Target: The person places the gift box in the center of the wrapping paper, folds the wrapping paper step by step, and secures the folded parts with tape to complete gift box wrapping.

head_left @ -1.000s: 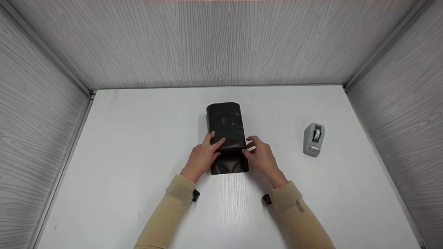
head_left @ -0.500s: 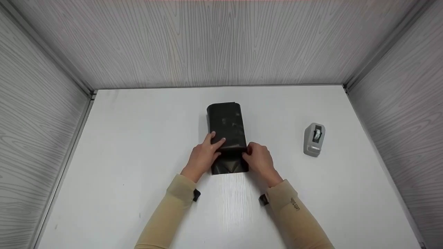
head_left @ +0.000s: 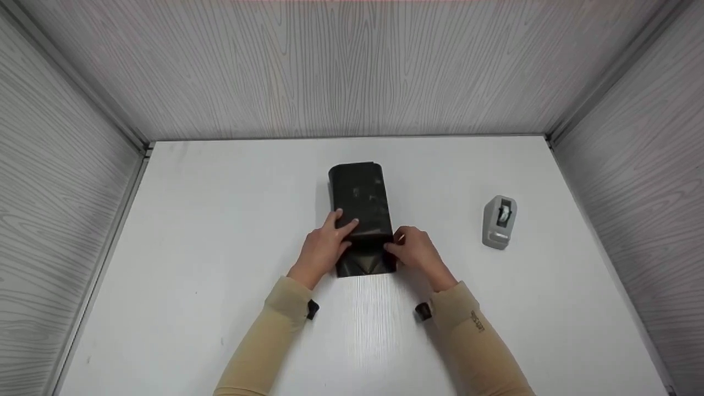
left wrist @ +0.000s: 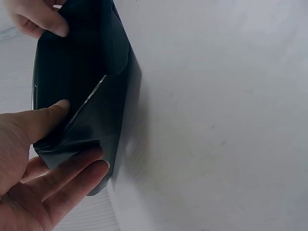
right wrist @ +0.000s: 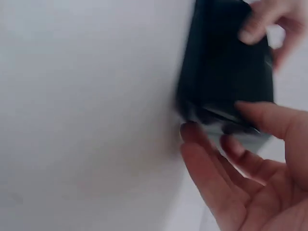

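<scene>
A box-shaped package in smooth black wrapping paper (head_left: 360, 195) lies mid-table, its near end folded into a pointed flap (head_left: 367, 265). My left hand (head_left: 320, 250) holds the near left corner, fingertips on top and side, thumb at the end. In the left wrist view its thumb presses the dark end paper (left wrist: 72, 62), beside a slanting fold. At the near right corner my right hand (head_left: 417, 252) pinches the paper, its thumb on the end and fingers against the side (right wrist: 224, 159). What the wrapping covers is hidden.
A grey tape dispenser (head_left: 499, 223) with a roll of tape stands on the white table (head_left: 220, 220) to the right. Grey wood-grain panels (head_left: 352, 71) enclose the table at the back and both sides.
The right hand has come slightly nearer and closed its fingers on the paper at the right corner, then shifted a little. The left hand and the package stay almost where they were.
</scene>
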### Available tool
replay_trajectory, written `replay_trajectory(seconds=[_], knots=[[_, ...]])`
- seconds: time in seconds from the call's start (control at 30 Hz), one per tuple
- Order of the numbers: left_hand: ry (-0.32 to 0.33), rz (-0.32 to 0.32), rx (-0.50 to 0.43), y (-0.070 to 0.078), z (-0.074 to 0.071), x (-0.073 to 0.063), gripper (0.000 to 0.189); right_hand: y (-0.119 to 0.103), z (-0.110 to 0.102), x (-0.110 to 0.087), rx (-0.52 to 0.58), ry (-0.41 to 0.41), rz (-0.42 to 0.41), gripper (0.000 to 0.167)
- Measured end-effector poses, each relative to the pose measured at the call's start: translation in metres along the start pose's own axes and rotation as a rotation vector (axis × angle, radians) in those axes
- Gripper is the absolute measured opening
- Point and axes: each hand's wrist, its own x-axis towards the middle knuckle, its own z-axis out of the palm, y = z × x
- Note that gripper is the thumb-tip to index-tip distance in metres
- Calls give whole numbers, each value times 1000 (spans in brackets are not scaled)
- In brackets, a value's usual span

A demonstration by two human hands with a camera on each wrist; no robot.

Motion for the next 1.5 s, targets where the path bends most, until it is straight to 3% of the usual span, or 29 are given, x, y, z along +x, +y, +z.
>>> replay_trajectory(seconds=[0.17, 0.4, 0.77, 0.97, 1.1, 1.33, 1.5], knots=[[-12, -14, -1, 1, -1, 1, 50, 2, -13, -2, 197, -55, 28, 21], [-40, -35, -7, 2, -2, 2, 51, 4, -11, -3, 288, -44, 28, 15], [-69, -67, -8, 3, -3, 2, 52, 3, -4, -8, 217, 30, 0, 12], [-75, -80, -12, 3, -3, 2, 52, 1, 2, -11, 82, 129, -56, 13], [-73, -79, -11, 4, -2, 3, 53, -2, 4, -12, 56, 179, -59, 14], [-50, -63, -10, 3, -2, 3, 52, -2, 6, -13, 75, 196, -63, 17], [-22, -33, 1, 2, -1, 3, 50, -1, 8, -17, 69, 162, 5, 18]])
